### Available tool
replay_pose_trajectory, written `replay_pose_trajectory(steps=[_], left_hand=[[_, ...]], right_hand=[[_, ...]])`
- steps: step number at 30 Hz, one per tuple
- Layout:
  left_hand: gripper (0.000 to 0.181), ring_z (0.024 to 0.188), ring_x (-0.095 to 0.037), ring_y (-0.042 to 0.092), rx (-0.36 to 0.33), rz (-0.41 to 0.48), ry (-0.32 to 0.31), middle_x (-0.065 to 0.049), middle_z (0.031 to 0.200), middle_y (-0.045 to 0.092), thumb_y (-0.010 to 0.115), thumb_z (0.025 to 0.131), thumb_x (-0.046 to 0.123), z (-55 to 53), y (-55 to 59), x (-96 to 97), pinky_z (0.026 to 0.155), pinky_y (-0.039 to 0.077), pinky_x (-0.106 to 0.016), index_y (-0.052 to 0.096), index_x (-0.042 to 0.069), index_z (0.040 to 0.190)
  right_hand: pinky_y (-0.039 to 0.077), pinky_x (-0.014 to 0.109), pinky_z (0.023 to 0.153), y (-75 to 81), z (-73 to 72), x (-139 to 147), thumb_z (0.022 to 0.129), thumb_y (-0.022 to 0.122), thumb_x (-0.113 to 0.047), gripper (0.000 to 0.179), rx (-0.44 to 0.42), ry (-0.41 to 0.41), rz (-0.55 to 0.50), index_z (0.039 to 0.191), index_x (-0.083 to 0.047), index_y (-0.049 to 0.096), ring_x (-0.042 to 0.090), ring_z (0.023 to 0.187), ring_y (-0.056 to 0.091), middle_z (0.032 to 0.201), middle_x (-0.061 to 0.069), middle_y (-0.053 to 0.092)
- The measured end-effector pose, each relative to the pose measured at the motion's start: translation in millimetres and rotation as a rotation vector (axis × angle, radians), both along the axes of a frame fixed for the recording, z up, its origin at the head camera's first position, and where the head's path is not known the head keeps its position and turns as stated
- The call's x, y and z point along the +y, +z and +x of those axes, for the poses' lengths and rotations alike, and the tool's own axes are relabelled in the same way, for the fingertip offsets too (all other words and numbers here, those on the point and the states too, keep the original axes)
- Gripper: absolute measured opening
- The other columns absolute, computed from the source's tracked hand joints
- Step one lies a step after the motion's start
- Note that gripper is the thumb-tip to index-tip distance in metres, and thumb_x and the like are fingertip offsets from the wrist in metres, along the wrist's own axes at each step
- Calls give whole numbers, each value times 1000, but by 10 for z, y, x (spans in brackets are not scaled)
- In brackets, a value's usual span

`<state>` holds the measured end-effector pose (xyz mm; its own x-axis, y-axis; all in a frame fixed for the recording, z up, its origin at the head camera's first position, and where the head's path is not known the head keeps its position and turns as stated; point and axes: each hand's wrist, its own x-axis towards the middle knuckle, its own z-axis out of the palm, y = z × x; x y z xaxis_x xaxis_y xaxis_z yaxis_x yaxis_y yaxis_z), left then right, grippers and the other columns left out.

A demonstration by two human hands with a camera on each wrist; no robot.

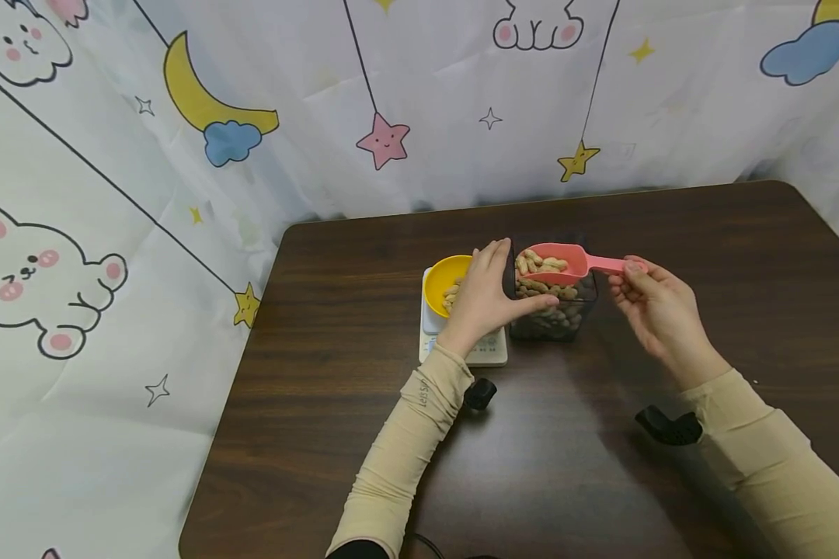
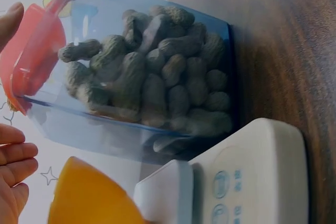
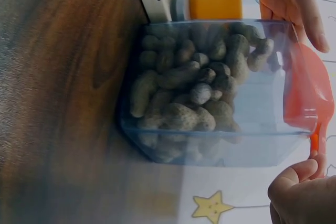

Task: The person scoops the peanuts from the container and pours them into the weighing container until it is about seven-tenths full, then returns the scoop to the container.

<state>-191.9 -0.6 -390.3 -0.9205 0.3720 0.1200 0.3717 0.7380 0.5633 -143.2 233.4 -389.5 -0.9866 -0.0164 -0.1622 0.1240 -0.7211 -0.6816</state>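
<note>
My right hand (image 1: 657, 310) pinches the handle of a pink scoop (image 1: 575, 258) between thumb and fingers. Several unshelled peanuts (image 1: 540, 262) lie in the scoop, which is held level at the top of a clear bluish plastic container (image 3: 262, 148). Inside that container are many more peanuts (image 2: 152, 72). With thumb spread and fingers extended, my left hand (image 1: 485, 295) is at the container's left side, holding nothing. It partly covers a yellow bowl (image 1: 436, 283), where some peanuts show. The bowl sits on a white kitchen scale (image 1: 489, 353).
All of this stands on a dark brown wooden table (image 1: 335, 349), toward its far edge. A white curtain (image 1: 433, 85) with cartoon prints hangs behind and to the left. A black cable (image 1: 429, 546) lies at the near edge of the view.
</note>
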Motion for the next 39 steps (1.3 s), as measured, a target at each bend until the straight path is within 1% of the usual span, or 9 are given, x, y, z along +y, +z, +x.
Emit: replay_pose_trajectory(steps=[3,9,15,19,23,27,31,34,39], left_hand=[[105,143,-16,23,22,14,4,-2,154,26,65,69,69,3,29,-31,121,7,-29,24,14,148],[105,144,-15,21,81,31,0,0,155,24,65,70,67,-7,90,-106,121,5,-29,22,14,149],[106,145,-18,18,77,50,33,-1,155,22,67,70,65,-41,150,-229,121,8,-33,19,14,149],[105,145,-25,19,88,49,77,-3,155,23,66,70,65,-58,145,-340,119,16,-42,19,14,149],[105,143,-31,21,98,83,120,-4,155,23,69,69,63,-73,110,-460,116,23,-48,19,15,149],[108,143,-32,21,97,125,150,-5,156,20,72,67,61,-78,78,-563,115,25,-50,17,16,150],[111,144,-30,20,82,155,170,-6,156,18,73,67,59,-60,28,-670,114,27,-51,14,16,150],[112,143,-27,21,70,166,181,-8,156,18,73,67,59,-41,-29,-753,114,28,-50,13,15,150],[114,142,-27,24,20,157,203,-8,156,19,71,66,65,-19,-128,-830,113,30,-49,15,14,150]], right_hand=[[54,25,72,40,-22,-10,90,55,-3,15,15,-2,-9,105,-1,56,18,77,60,89,9,57],[55,26,71,144,-89,-38,89,55,-1,16,48,-5,-22,105,1,56,19,75,61,87,10,58],[56,26,70,233,-152,-55,89,55,1,14,73,9,-31,103,2,57,20,74,63,86,11,60],[55,24,70,279,-196,-96,88,57,-1,14,92,20,29,102,1,57,18,74,64,85,10,61],[54,21,70,320,-265,-191,87,60,-5,17,102,28,127,103,-1,56,15,75,63,86,7,60],[53,19,71,330,-331,-281,86,62,-10,19,112,36,211,103,-3,56,12,75,62,86,3,59],[53,17,71,309,-389,-345,86,63,-13,21,123,35,305,104,-4,55,10,75,61,87,1,59],[52,16,72,301,-410,-372,87,63,-14,24,127,46,352,106,-4,52,9,76,60,89,1,58],[51,16,74,315,-431,-398,89,60,-17,30,139,63,425,112,-4,47,8,79,59,94,0,55]])
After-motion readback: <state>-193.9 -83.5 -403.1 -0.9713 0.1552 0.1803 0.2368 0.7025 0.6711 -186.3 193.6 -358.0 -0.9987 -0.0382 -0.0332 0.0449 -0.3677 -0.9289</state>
